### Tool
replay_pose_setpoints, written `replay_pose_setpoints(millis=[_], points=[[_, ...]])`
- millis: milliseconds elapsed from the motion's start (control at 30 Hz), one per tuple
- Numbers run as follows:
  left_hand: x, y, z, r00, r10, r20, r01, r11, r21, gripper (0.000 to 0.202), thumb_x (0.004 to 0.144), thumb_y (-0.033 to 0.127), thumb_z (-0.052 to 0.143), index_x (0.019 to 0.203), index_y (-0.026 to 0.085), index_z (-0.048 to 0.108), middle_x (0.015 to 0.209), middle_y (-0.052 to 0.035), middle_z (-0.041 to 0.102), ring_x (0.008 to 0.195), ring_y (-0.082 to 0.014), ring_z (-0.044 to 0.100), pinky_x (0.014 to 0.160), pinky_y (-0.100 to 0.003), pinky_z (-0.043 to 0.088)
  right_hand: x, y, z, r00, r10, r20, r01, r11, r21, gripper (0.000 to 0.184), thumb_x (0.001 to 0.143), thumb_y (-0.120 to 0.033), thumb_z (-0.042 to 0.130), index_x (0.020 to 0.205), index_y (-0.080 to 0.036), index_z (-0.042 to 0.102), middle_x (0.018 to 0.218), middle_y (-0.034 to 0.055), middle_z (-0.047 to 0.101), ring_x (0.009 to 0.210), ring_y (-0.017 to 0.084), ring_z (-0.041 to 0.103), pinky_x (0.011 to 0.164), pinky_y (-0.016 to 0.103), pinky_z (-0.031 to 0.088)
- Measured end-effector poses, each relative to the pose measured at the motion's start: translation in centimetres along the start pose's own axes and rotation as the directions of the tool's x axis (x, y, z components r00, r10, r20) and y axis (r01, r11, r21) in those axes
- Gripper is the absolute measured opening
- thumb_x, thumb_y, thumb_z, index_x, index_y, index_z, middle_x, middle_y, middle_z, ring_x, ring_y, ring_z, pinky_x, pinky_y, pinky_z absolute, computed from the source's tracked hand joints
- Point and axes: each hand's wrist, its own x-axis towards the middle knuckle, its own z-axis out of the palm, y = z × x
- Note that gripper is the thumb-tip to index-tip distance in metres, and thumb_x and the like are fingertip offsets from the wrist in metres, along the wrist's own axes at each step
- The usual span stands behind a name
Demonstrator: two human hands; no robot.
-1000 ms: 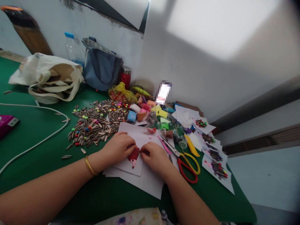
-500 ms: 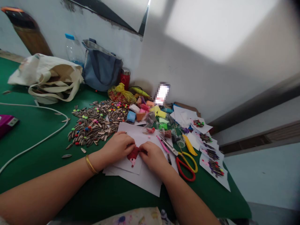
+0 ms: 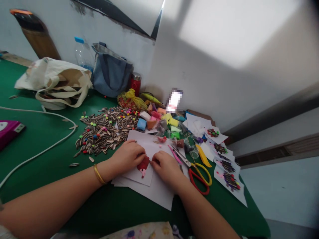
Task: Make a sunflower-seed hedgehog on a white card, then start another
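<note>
A flattened red clay figure (image 3: 143, 163) with a pink, pointed face, a dark eye and a dark red nose lies on a small white sheet of paper (image 3: 146, 181). My left hand (image 3: 129, 156) rests over the sheet, its fingers bent together and pressed at the upper left edge of the red clay. To the right of the clay, my right hand (image 3: 165, 167) has its thumb and fingers drawn into a pinch just beside the edge. Whatever may be between those fingertips is hidden. More white paper (image 3: 161, 196) lies underneath.
Sunflower seeds (image 3: 107, 132) and coloured bits spread at left. Clay packs (image 3: 151, 124) sit behind the paper. Right of my hand are scissors (image 3: 199, 179), a pink tool (image 3: 174, 154) and a yellow cutter (image 3: 203, 156). Seed-decorated cards (image 3: 231, 181) line the right edge.
My right hand has drawn slightly away from the red clay, leaving a small gap at its right edge. My left hand stays at the clay. The whole view has shifted a little.
</note>
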Motion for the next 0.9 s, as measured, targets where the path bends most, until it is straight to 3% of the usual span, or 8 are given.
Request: replay_pose_setpoints(millis=[133,267,367,467,667,900], points=[[0.0,0.0,0.0,1.0,-0.009,0.009,0.009,1.0,0.004,0.017,0.089,0.025,0.054,0.084,0.022,0.071,0.085,-0.0022,0.075,0.085,-0.0199,0.066,0.103,-0.042,0.032,-0.1,0.1,1.0,0.998,0.018,-0.063,-0.018,1.0,0.001,0.009,0.088,-0.019,0.065,0.08,-0.02,0.063,0.084,0.0015,0.063,0.081,0.017,0.056,0.071,0.028,0.039],[0.0,0.0,-0.1,1.0,-0.016,0.024,0.016,1.0,-0.004,0.018,0.09,0.025,0.054,0.084,0.022,0.071,0.086,-0.0018,0.075,0.086,-0.0199,0.066,0.105,-0.042,0.031,-0.2,0.5,0.5,0.999,0.017,-0.049,-0.015,0.999,0.044,0.003,0.089,-0.021,0.064,0.089,-0.02,0.067,0.088,0.0026,0.065,0.084,0.017,0.058,0.074,0.028,0.042],[0.1,0.0,-0.1,0.999,-0.022,0.034,0.022,1.0,-0.009,0.017,0.09,0.025,0.055,0.085,0.023,0.071,0.086,-0.0009,0.075,0.087,-0.0197,0.066,0.105,-0.043,0.03,-0.7,1.5,-0.6,0.997,-0.078,0.019,0.076,0.99,0.12,0.023,0.093,-0.022,0.059,0.115,-0.022,0.067,0.102,0.0045,0.066,0.093,0.017,0.061,0.083,0.028,0.046],[0.0,0.0,-0.1,0.999,-0.036,0.037,0.036,0.999,-0.008,0.017,0.09,0.025,0.055,0.087,0.022,0.071,0.088,-0.0003,0.075,0.088,-0.0193,0.066,0.106,-0.043,0.03,-1.3,2.6,-1.3,0.974,-0.21,0.088,0.2,0.974,0.109,0.034,0.095,-0.018,0.054,0.126,-0.026,0.065,0.113,0.0063,0.065,0.103,0.018,0.06,0.093,0.031,0.046],[0.0,0.1,-0.1,0.998,-0.049,0.043,0.05,0.999,-0.008,0.017,0.091,0.026,0.054,0.088,0.022,0.071,0.089,-0.0001,0.075,0.089,-0.0189,0.066,0.107,-0.044,0.029,-2.0,2.6,-0.9,0.948,-0.311,0.067,0.313,0.949,-0.024,0.036,0.097,-0.021,0.051,0.129,-0.029,0.064,0.112,0.0085,0.063,0.103,0.021,0.057,0.091,0.034,0.047],[0.1,0.0,0.0,0.998,-0.047,0.048,0.047,0.999,-0.009,0.017,0.09,0.026,0.055,0.086,0.023,0.071,0.088,0.0,0.074,0.088,-0.0192,0.066,0.107,-0.045,0.029,-1.9,1.9,-0.8,0.954,-0.289,0.077,0.296,0.951,-0.094,0.034,0.097,-0.024,0.052,0.128,-0.029,0.066,0.106,0.0083,0.062,0.097,0.021,0.056,0.086,0.033,0.047]])
